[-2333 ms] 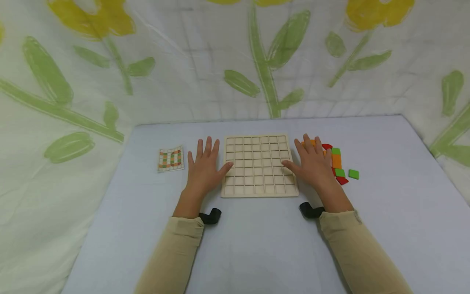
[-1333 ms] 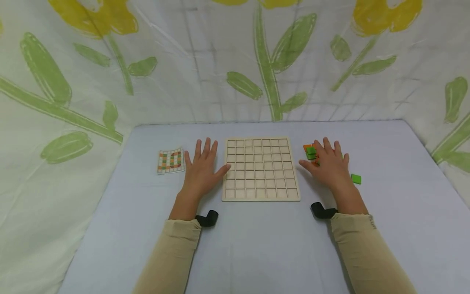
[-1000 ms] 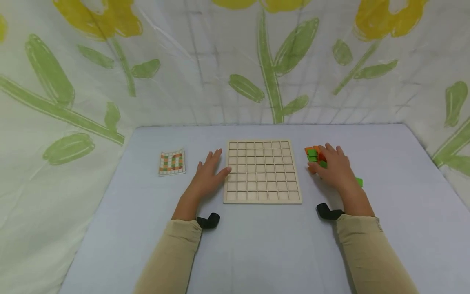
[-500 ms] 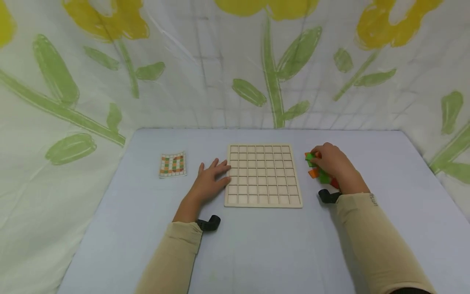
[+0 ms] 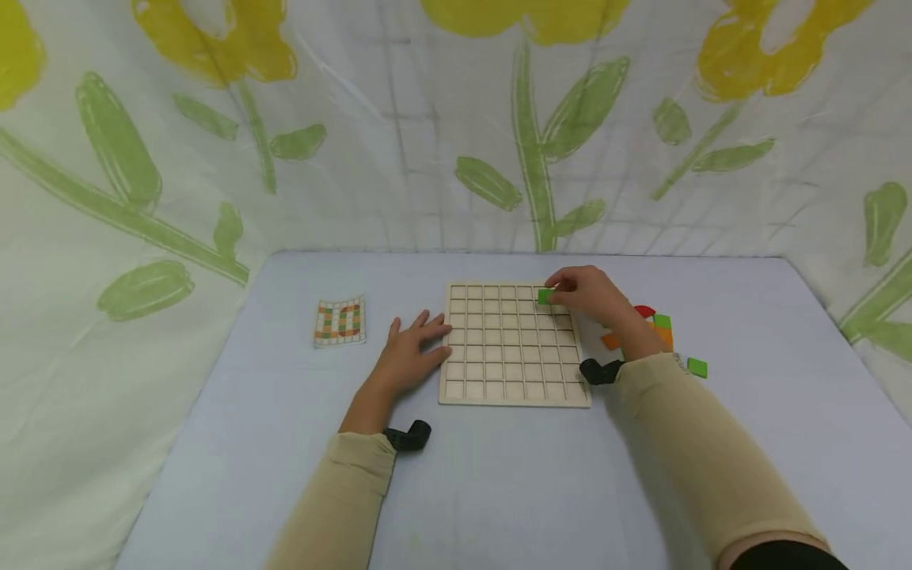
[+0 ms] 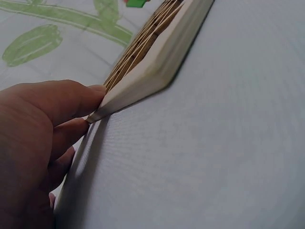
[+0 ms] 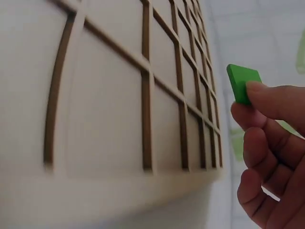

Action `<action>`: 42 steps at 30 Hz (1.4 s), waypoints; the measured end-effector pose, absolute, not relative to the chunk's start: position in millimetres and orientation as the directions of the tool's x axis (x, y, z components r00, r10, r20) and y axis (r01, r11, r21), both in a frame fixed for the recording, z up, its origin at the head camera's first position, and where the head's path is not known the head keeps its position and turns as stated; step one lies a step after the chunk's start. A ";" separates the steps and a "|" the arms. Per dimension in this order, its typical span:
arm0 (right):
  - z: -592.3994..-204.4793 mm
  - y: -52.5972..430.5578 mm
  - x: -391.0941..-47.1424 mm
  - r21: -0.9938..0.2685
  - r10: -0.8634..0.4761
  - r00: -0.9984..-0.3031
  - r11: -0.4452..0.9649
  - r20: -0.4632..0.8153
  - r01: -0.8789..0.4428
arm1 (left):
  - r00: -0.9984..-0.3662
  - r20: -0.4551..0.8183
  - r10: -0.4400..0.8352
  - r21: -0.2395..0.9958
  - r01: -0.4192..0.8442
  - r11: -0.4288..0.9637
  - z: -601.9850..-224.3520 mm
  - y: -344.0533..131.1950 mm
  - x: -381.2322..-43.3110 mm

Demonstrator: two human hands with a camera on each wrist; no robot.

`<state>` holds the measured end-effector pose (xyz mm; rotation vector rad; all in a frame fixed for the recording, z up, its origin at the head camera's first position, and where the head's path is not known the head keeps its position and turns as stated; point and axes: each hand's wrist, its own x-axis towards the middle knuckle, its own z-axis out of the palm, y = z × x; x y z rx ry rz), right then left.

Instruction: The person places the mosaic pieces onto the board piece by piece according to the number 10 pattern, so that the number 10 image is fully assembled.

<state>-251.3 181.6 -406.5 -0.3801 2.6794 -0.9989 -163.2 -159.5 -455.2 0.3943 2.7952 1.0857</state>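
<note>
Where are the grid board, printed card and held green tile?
Grid board (image 5: 512, 337): head view, on a bare square near its middle.
Printed card (image 5: 340, 322): head view, middle of its colored pattern.
Held green tile (image 7: 241, 77): right wrist view, on its flat face.

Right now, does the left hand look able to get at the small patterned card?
Most likely yes: the patterned card lies to the left of the left hand, with nothing visible between them, and that hand's fingertips seem only to touch the edge of the board.
</note>
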 end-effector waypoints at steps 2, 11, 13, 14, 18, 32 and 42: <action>-408.2 174.0 -252.3 -0.676 -0.334 -0.929 0.723 -0.161 -0.142 | -0.959 -0.016 0.283 0.680 0.197 0.706 -456.4 -158.8 -162.6; -407.0 174.6 -244.4 -0.670 -0.302 -0.924 0.738 -0.232 -0.073 | -0.955 -0.001 0.295 0.674 0.217 0.706 -454.5 -155.7 -163.8; -407.3 176.5 -242.0 -0.672 -0.314 -0.916 0.738 -0.252 -0.068 | -0.957 -0.003 0.289 0.673 0.211 0.709 -453.3 -155.6 -164.1; -408.1 177.1 -241.2 -0.671 -0.315 -0.913 0.739 -0.259 -0.065 | -0.959 -0.006 0.285 0.674 0.206 0.709 -452.7 -155.6 -164.2; -410.1 177.7 -238.4 -0.663 -0.320 -0.910 0.746 -0.264 -0.070 | -0.961 -0.011 0.278 0.687 0.195 0.700 -451.0 -155.3 -163.4; -408.6 182.8 -237.6 -0.630 -0.269 -0.936 0.774 -0.226 -0.071 | -0.963 -0.013 0.270 0.692 0.186 0.698 -451.7 -157.9 -159.6; -393.8 252.7 -238.1 -0.531 -0.099 -0.957 0.845 -0.273 0.064 | -0.961 -0.023 0.277 0.692 0.184 0.698 -451.0 -159.3 -160.4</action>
